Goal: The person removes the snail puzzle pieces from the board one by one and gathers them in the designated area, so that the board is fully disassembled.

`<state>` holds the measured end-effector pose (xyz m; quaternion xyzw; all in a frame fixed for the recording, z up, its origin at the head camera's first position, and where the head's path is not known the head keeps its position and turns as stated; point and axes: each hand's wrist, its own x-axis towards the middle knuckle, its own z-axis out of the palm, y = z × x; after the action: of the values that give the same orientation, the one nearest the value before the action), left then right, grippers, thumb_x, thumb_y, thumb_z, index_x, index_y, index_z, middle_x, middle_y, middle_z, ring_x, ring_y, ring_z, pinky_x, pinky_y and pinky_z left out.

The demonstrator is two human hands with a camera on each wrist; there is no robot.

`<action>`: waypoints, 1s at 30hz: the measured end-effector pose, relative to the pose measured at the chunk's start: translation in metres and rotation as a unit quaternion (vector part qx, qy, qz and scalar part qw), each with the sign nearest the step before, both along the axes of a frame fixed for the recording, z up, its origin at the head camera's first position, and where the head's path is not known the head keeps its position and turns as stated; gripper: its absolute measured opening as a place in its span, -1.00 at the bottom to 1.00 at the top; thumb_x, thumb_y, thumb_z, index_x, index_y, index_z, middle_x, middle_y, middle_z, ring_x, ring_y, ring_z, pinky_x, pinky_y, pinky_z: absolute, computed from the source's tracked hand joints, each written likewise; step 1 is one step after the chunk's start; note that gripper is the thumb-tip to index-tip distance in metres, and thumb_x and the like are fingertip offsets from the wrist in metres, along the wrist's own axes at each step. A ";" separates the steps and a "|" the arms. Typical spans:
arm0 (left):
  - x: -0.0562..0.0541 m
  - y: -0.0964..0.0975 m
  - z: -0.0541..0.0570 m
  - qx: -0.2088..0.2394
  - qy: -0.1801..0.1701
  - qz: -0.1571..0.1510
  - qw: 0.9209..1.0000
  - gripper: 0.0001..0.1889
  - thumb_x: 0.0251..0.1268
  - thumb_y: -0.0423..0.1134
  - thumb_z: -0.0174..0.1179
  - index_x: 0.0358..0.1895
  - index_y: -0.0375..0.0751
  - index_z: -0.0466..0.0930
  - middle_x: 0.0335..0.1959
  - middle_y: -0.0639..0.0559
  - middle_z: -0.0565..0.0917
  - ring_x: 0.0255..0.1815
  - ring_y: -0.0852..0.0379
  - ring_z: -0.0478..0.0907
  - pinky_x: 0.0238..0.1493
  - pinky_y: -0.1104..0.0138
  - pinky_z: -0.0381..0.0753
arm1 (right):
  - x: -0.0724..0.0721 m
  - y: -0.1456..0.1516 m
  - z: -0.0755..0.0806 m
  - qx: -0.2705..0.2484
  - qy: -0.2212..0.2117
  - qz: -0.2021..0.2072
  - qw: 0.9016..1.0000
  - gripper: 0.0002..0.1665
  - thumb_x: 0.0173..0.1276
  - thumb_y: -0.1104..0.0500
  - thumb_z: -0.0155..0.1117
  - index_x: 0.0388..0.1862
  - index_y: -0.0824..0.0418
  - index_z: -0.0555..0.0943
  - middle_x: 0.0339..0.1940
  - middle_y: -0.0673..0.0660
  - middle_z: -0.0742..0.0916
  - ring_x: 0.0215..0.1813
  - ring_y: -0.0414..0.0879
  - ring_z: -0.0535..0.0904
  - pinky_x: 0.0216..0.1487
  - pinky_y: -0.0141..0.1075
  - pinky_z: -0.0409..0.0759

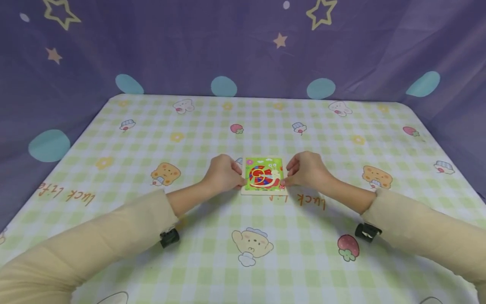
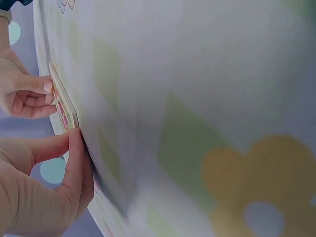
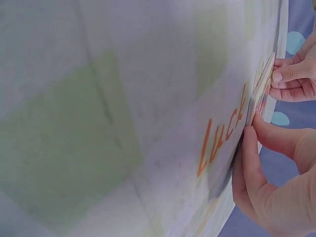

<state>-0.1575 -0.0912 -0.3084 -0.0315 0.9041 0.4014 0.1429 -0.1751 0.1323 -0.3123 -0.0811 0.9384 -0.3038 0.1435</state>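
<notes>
A small square wooden picture puzzle (image 1: 263, 174) with a red and blue snail on a green ground is at the middle of the table, its picture facing up. My left hand (image 1: 225, 174) pinches its left edge between thumb and fingers. On the opposite edge, my right hand (image 1: 306, 169) pinches it the same way. In the left wrist view the board's pale edge (image 2: 72, 116) shows between thumb and fingertips, with a shadow on the cloth beside it. The right wrist view shows the board (image 3: 260, 91) from the side, thumb on the picture face, fingers beneath.
The table wears a green and white checked cloth (image 1: 205, 270) printed with bears, strawberries and cupcakes. Behind and beside it hangs a purple curtain (image 1: 243, 46) with stars and blue dots. A black wrist device (image 1: 169, 237) sits under the left cuff, another (image 1: 367, 232) under the right.
</notes>
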 end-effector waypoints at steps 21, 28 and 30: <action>-0.025 -0.014 0.012 -0.103 0.071 -0.179 0.976 -0.81 0.07 -0.31 0.39 -0.25 -0.26 0.64 -0.35 -0.05 0.68 -0.33 0.13 0.55 -0.21 0.38 0.55 | 0.004 -0.003 0.000 -0.030 0.135 0.136 0.981 -0.78 0.17 0.14 0.44 -0.26 0.24 0.69 -0.30 0.10 0.77 -0.29 -0.14 0.64 -0.23 -0.31 0.65; -0.039 -0.009 0.006 -0.169 0.108 -0.248 0.948 -0.65 0.16 -0.24 0.33 0.01 -0.28 0.61 -0.10 -0.08 0.65 -0.10 0.07 0.55 0.03 0.26 0.57 | 0.008 -0.010 -0.009 0.026 0.242 0.278 0.929 -0.62 0.20 0.14 0.42 -0.02 0.26 0.65 0.02 0.13 0.71 0.08 -0.02 0.60 0.09 -0.19 0.62; -0.042 -0.008 0.005 -0.181 0.110 -0.257 0.943 -0.64 0.17 -0.24 0.32 0.03 -0.29 0.61 -0.10 -0.08 0.64 -0.10 0.07 0.54 0.04 0.27 0.57 | 0.008 -0.010 -0.012 0.034 0.261 0.313 0.912 -0.55 0.21 0.18 0.41 0.08 0.27 0.62 0.16 0.16 0.67 0.24 0.04 0.55 0.19 -0.16 0.58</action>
<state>-0.1991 -0.0994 -0.3033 0.2212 0.9490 0.1816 0.1325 -0.1673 0.1220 -0.3241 -0.4423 0.8787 -0.1789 -0.0164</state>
